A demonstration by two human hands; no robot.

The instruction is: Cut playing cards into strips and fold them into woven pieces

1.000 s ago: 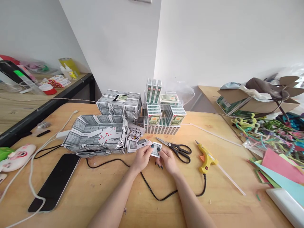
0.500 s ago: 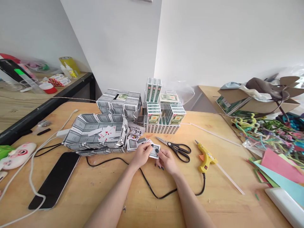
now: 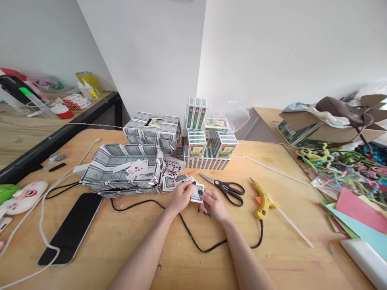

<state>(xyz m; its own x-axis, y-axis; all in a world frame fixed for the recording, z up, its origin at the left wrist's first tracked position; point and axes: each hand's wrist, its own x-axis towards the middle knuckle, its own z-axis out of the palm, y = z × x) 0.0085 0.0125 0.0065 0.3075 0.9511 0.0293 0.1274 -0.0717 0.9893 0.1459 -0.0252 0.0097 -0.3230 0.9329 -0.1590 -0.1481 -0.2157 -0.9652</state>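
My left hand [image 3: 180, 197] and my right hand [image 3: 213, 203] meet over the wooden table [image 3: 193, 249], both pinching one small playing card [image 3: 197, 193] with a grey patterned back. My fingers are closed on its edges, the nails dark. Just beyond lie loose playing cards [image 3: 171, 179]. To the left stands an open box built from playing cards [image 3: 122, 171] with several face-up cards inside. A second card-built block [image 3: 152, 131] sits behind it.
Stacked green card packs [image 3: 208, 145] stand at the back. Black scissors [image 3: 226, 188] and a yellow glue gun [image 3: 263, 199] lie right of my hands, its black cord [image 3: 193, 237] looping under my arms. A dark tablet [image 3: 72, 227] lies left, coloured paper [image 3: 356, 217] and pipe cleaners [image 3: 338, 165] right.
My hands have kept the card between them and shifted it only slightly lower. The view has drifted a little; nothing else moved.
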